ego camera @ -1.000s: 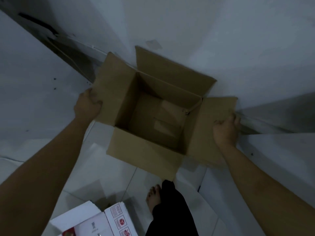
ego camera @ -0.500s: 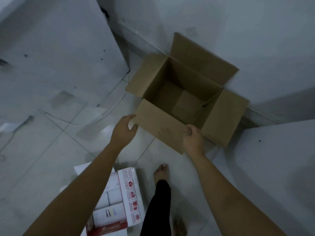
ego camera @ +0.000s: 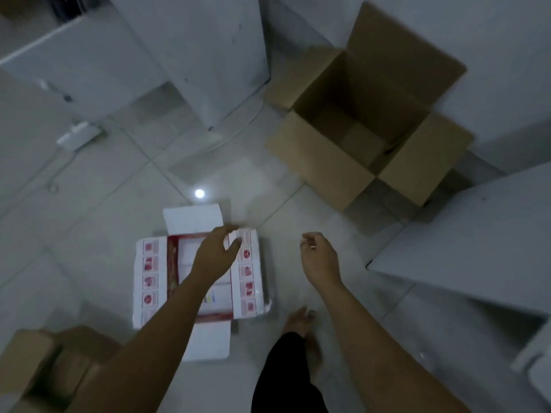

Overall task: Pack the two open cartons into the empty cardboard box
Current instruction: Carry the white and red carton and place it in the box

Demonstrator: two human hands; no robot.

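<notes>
Standing open on grey floor tiles (ego camera: 89,210): cardboard box (ego camera: 322,165), white carton (ego camera: 149,278).

The glossy pale tiled floor (ego camera: 98,204) carries an open, empty brown cardboard box (ego camera: 337,165) at two o'clock, an open white carton with red printed flaps (ego camera: 150,272) near the centre, another brown cardboard box (ego camera: 26,368) at seven o'clock, and a white power strip (ego camera: 78,136) at ten o'clock.

Open carton (ego camera: 196,272) left of cardboard box (ego camera: 325,171)
</notes>
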